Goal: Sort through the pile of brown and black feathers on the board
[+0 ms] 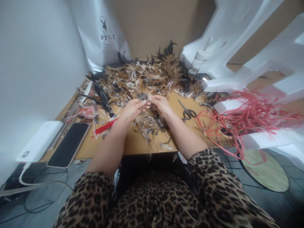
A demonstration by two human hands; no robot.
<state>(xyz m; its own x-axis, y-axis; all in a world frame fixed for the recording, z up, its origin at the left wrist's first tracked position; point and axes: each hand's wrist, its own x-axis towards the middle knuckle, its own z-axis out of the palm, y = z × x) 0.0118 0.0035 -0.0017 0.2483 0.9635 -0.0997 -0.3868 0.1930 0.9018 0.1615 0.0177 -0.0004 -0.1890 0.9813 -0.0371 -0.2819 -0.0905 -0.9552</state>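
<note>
Both hands meet over the middle of the table. My left hand is closed, pinching a small bunch of grey-brown feathers at its base. Right beside it, my right hand is closed too, its thumb and finger pressed together at the same bunch. Loose feather fluff lies on the table under the hands. Behind them spreads a big heap of brown feathers, with black feathers at its left edge. Black-handled scissors lie to the right of my right hand.
At the left edge lie a phone and a white power bank with a cable. Red strips tangle on the right, near a clear bottle. A red bundle lies by my left forearm. A silver bag stands behind.
</note>
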